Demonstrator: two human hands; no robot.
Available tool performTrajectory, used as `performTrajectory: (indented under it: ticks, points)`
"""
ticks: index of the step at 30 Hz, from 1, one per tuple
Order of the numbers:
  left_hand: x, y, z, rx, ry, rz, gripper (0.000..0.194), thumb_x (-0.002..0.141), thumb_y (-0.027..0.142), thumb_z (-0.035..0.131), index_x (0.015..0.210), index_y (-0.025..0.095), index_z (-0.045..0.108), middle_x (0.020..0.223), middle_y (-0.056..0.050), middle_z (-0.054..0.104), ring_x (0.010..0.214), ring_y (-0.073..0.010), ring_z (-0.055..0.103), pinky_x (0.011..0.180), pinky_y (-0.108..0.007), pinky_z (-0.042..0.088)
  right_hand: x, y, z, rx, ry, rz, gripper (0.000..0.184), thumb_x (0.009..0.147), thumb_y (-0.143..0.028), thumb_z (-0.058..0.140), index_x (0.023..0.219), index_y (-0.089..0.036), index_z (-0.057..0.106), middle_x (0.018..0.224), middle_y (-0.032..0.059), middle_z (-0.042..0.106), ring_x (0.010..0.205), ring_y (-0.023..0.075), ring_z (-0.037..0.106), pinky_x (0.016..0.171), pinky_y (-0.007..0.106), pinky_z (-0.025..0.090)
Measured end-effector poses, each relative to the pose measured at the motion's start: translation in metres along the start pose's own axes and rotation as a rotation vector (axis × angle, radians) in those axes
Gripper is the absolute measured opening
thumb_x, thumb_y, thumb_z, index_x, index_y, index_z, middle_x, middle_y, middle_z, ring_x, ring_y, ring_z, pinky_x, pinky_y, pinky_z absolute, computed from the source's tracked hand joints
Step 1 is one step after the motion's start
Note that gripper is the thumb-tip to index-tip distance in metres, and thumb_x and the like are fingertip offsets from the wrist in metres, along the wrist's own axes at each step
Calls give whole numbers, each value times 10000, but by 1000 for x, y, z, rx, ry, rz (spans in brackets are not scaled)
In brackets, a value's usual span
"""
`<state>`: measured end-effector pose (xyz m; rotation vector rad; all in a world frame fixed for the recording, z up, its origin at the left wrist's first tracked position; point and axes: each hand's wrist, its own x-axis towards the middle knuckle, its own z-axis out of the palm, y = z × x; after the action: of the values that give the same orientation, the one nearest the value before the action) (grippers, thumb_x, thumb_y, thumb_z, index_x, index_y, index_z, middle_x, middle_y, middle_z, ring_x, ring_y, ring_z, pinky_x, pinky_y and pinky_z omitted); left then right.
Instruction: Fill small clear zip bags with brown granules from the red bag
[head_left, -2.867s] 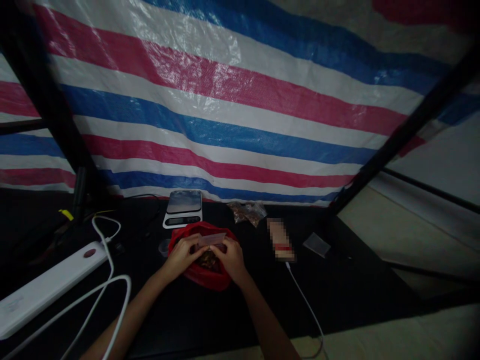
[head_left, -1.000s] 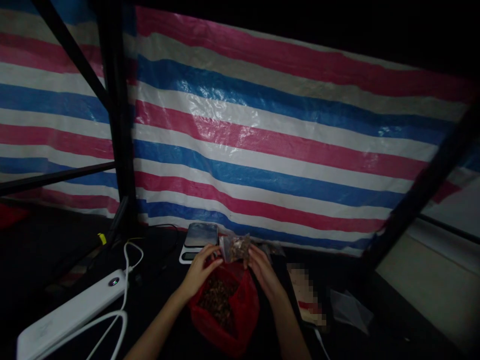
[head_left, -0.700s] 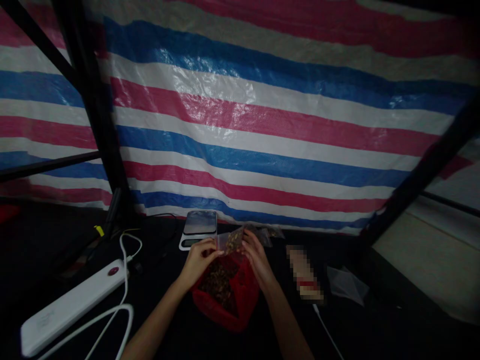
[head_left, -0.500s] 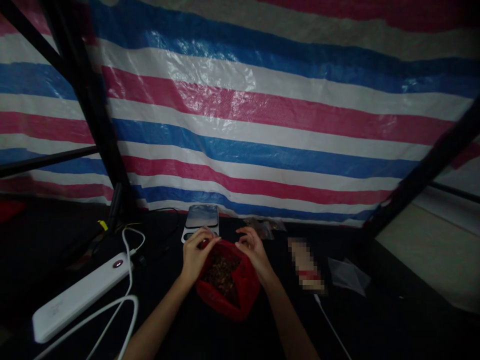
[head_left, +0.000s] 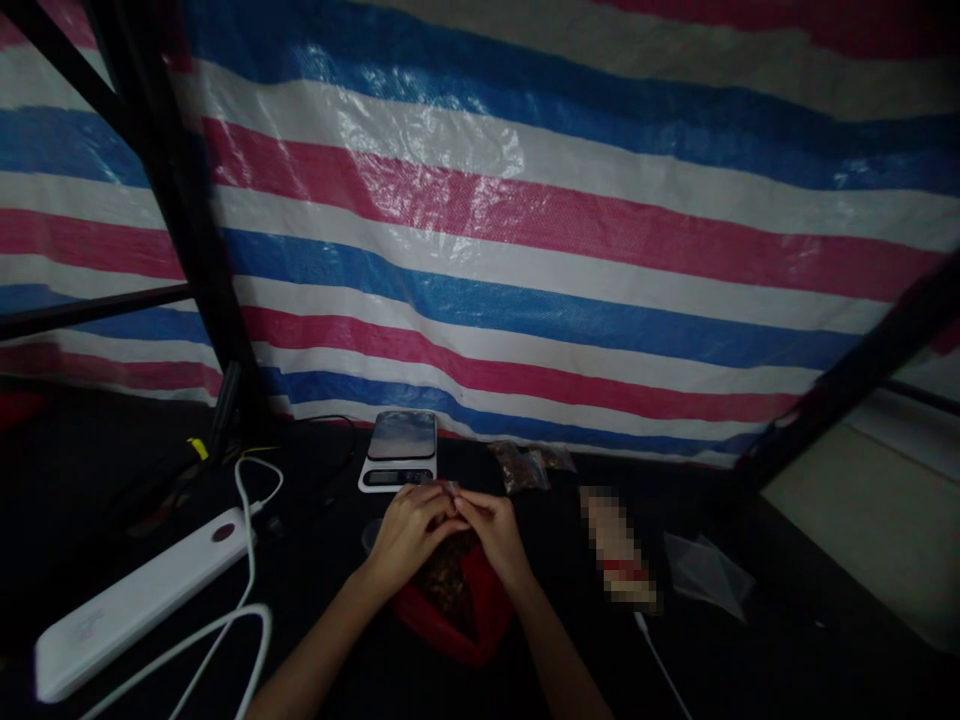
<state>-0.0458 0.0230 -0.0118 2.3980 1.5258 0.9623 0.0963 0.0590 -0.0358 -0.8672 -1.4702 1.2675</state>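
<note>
Backdrop: a striped tarpaulin (head_left: 480,250) in red, white and blue spans the full width behind a black desk (head_left: 315,640), held by a black metal frame (head_left: 180,220) at left.

Far left on desk: white power strip (head_left: 135,605) lying at an angle, red-marked button near its far end. White cable (head_left: 247,560) runs from it, looping toward the near edge. Small yellow tag (head_left: 197,449) beyond it.

Centre, far side: digital kitchen scale (head_left: 397,455), white base, display facing the person, nothing on its platform. Just left of the hands, a small clear round container (head_left: 370,536), partly hidden.

Centre, near side: left hand (head_left: 409,535) and right hand (head_left: 491,535) meet above a red plastic bag (head_left: 480,625). Fingers of both hands curled and pressed together, fingertips touching at the centre; whether they pinch something between them cannot be told. The bag lies open on the desk, directly under the hands, holding dark brown pieces (head_left: 444,585).

Right of centre: two small clear sachets of brown pieces (head_left: 521,468) beyond the right hand. Pixelated object (head_left: 619,548) nearer right, unidentifiable. Further right, a clear plastic sheet (head_left: 705,575); a white cable (head_left: 660,660) runs toward the near edge.
</note>
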Motion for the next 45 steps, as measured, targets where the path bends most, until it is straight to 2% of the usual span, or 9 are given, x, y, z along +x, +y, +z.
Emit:
performTrajectory:
  ticks: [3,7,15,20,28,34,39,42,45]
  points:
    - [2,3,-8,-1,4,30,154,846,268,436,879,239,583,943,0,604,908,-162,508,774,-306,303,-1,-5,1,12,34,20,279,710,-357,592,918,-189,674,939,71,675,840,237,634,696,348,518]
    - [3,4,-11,-2,-10,-7,162,816,327,478,760,200,562,797,8,587,797,-154,505,737,-306,292,-2,-6,2,-2,50,48,297,706,-370,593,923,-185,676,899,79,686,722,222,645,526,289,513]
    - [3,1,-11,-125,-58,-54,188,830,303,434,753,205,575,674,22,578,678,-132,513,679,-262,323,-4,-5,5,37,22,12,279,719,-354,586,923,-187,675,867,62,691,601,158,621,507,259,507]
    - [2,-3,-9,-118,-81,-85,152,818,273,430,751,210,550,649,23,582,629,-130,526,645,-245,349,-2,-2,5,83,8,16,277,716,-367,585,909,-188,674,863,56,688,618,159,624,478,248,513]
    - [-1,-6,-5,167,-93,51,77,781,207,440,784,200,517,665,10,591,617,-145,532,706,-292,350,-3,7,6,-13,-11,20,258,704,-335,604,888,-172,681,831,62,696,671,196,652,577,314,547]
    - [0,-8,-5,225,-67,48,86,785,243,444,745,195,504,648,11,582,614,-146,533,697,-294,345,-4,8,8,-69,-18,-12,279,743,-333,562,964,-194,657,930,60,680,803,225,646,725,379,528]
    - [-1,-8,-2,304,-17,60,150,838,261,388,881,183,508,730,-26,618,674,-167,562,722,-319,341,-5,0,10,-3,-27,-38,321,773,-335,531,1067,-227,596,1073,47,624,953,222,596,813,381,494]
    - [-1,-7,-1,351,19,57,176,860,266,359,860,170,506,738,-44,623,687,-177,569,714,-327,337,-7,-4,11,28,-23,-45,335,797,-339,498,1113,-243,557,1120,40,598,1000,209,570,836,368,483]
    - [-1,-8,-1,278,1,78,197,878,244,325,847,178,508,740,-31,625,665,-159,569,678,-299,347,-8,-5,13,45,-15,-31,345,796,-345,499,1121,-239,545,1096,49,611,980,209,582,829,371,486]
